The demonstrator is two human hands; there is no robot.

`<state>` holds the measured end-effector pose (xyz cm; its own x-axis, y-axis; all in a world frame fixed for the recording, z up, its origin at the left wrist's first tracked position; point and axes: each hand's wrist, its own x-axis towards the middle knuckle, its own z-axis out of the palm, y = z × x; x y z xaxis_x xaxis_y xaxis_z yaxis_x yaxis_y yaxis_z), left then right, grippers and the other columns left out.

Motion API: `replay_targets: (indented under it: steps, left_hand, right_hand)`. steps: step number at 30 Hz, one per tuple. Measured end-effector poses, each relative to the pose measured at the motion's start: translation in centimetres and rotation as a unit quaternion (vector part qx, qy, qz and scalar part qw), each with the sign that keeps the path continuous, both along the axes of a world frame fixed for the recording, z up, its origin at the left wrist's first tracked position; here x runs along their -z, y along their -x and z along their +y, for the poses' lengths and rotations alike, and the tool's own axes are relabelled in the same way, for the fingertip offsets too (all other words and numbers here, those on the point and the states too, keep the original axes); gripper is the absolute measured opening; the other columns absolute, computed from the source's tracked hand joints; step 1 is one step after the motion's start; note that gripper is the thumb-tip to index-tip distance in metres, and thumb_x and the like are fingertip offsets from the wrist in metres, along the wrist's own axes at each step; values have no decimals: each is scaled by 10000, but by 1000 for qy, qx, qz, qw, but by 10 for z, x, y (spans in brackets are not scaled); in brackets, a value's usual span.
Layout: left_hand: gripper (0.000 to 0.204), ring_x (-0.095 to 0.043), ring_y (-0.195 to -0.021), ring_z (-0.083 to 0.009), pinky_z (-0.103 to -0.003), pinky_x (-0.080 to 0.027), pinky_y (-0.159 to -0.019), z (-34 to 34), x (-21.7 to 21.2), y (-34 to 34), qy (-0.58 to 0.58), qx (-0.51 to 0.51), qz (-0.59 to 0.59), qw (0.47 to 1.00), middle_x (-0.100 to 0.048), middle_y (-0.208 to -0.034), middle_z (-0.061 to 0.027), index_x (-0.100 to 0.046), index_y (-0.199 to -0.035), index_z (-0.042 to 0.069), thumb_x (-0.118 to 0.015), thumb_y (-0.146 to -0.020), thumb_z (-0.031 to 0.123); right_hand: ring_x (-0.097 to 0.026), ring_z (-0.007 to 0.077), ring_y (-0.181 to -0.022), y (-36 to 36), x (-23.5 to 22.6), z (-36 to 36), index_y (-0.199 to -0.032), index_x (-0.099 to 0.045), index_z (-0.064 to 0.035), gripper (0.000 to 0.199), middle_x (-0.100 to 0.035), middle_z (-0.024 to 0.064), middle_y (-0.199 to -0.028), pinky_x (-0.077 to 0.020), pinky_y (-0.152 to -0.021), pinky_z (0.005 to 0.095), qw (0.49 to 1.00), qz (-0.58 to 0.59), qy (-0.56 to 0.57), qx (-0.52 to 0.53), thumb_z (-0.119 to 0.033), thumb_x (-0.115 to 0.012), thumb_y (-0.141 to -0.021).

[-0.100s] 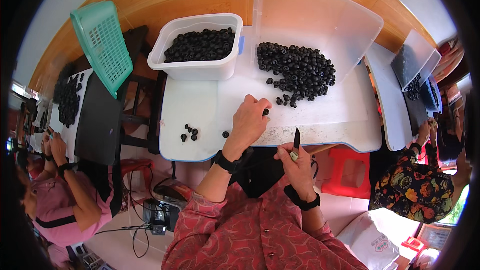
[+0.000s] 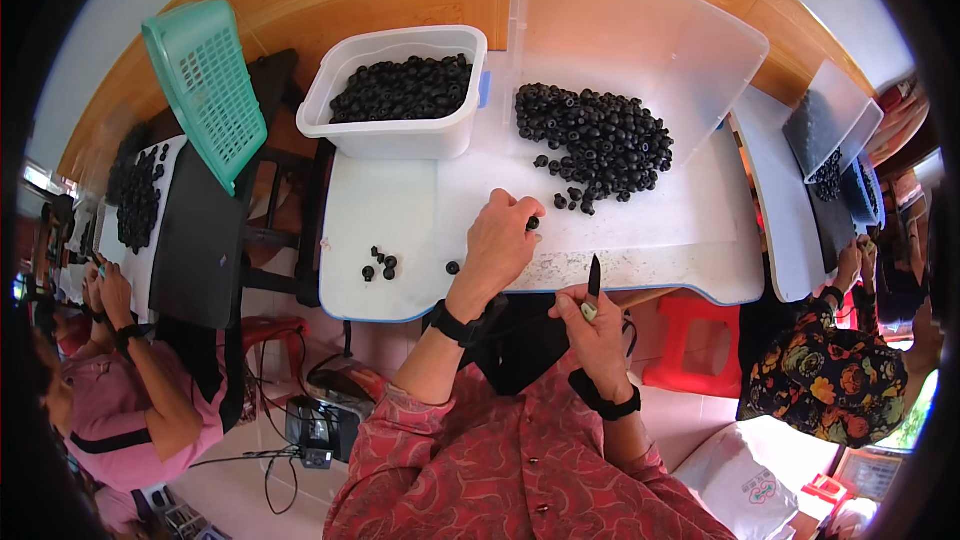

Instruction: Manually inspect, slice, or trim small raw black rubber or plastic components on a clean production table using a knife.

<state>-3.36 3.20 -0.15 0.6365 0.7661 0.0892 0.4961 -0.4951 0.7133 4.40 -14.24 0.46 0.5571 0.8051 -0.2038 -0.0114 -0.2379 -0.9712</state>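
My left hand (image 2: pixel 500 242) is closed above the white table, a small black round part (image 2: pixel 532 224) pinched between thumb and forefinger. In my right hand (image 2: pixel 592 332), at the table's front edge, is a knife (image 2: pixel 595 277) with a dark blade pointing up and away from me and a pale green handle mostly hidden by the fingers. Beyond my hands a heap of black round parts (image 2: pixel 600 140) spills out of a clear plastic bin (image 2: pixel 640 15) tipped on its side. One loose black part (image 2: pixel 453 268) lies left of my left wrist.
A white tub (image 2: pixel 400 145) full of black parts stands at the back left, and several small pieces (image 2: pixel 380 265) lie at the front left. A green basket (image 2: pixel 210 90) leans beside a neighbouring table. People work on both sides. A red stool (image 2: pixel 695 350) stands under the table.
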Motion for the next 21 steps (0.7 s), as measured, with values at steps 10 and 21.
replay_targets:
  steps: [10,21]
  left_hand:
    - [235,-604,-833,-299,-386,-500,-730,-4,4,1,-14,-2,-22,1000,-544,-976,-119,-658,-972,90,-715,-746,61]
    - [209,-605,-814,-298,-383,-498,-720,-8,7,4,-19,-9,-39,999,-544,-981,-120,-632,-936,57,-711,-742,46]
  right_hand:
    - [-605,95,-747,1,-1,-1,-959,-598,13,118,-642,43,-783,-471,-697,235,1000,2,1,-2,-101,-593,-929]
    - [-610,96,-746,3,0,-2,-956,-598,10,111,-635,37,-792,-474,-695,234,1000,5,-7,-2,-98,-599,-927]
